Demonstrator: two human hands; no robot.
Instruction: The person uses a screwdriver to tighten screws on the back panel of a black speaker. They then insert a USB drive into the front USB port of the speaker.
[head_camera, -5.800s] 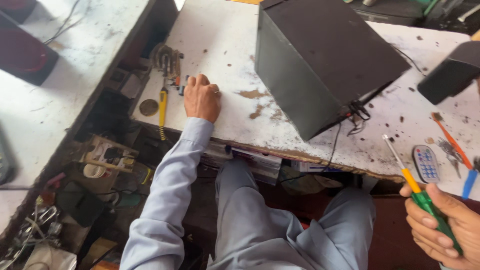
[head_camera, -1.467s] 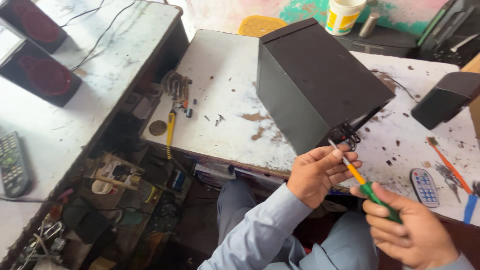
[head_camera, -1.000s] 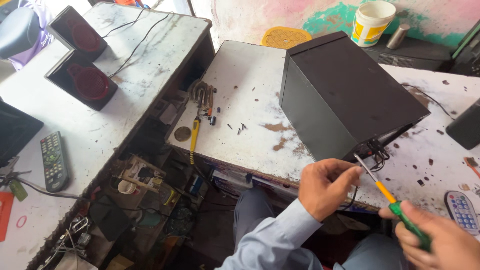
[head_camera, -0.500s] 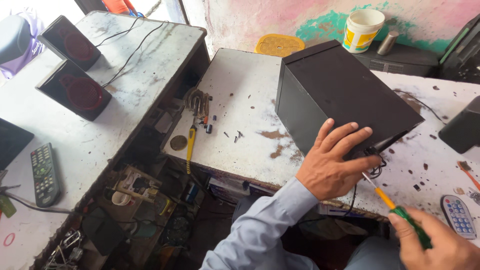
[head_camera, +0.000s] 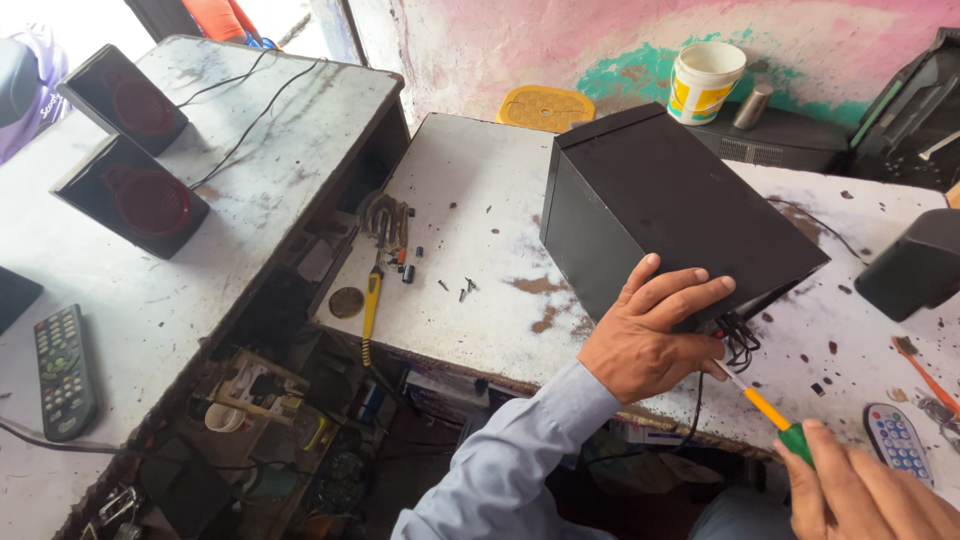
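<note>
— How was the grip at that moment?

— The right hand (head_camera: 865, 495), at the lower right of the frame, was closed around the green handle of a screwdriver (head_camera: 768, 410); its orange shaft ran up and left to the lower corner of the black speaker box (head_camera: 680, 215). The left hand (head_camera: 650, 340) lay spread with open fingers over that same near corner of the box, pressing on it and clasping nothing.

— And where did the box sit?

— On the white, stained counter (head_camera: 470, 210), centre right of the frame, tilted on an edge, with black wires (head_camera: 740, 340) hanging from the corner beside the screwdriver tip.

— What lay around it?

— A small grey remote (head_camera: 897, 440) at the lower right, near the right hand. Left of the box, loose screws (head_camera: 462, 290), and at the counter's left edge a yellow-handled tool (head_camera: 370, 315). On the second counter (head_camera: 200, 260) on the left sat a black remote (head_camera: 65, 370) and, farther back, two black speakers with red cones (head_camera: 135, 195). At the top, against the painted wall, stood a white bucket (head_camera: 705, 80) and a yellow stool (head_camera: 545, 108).
</note>
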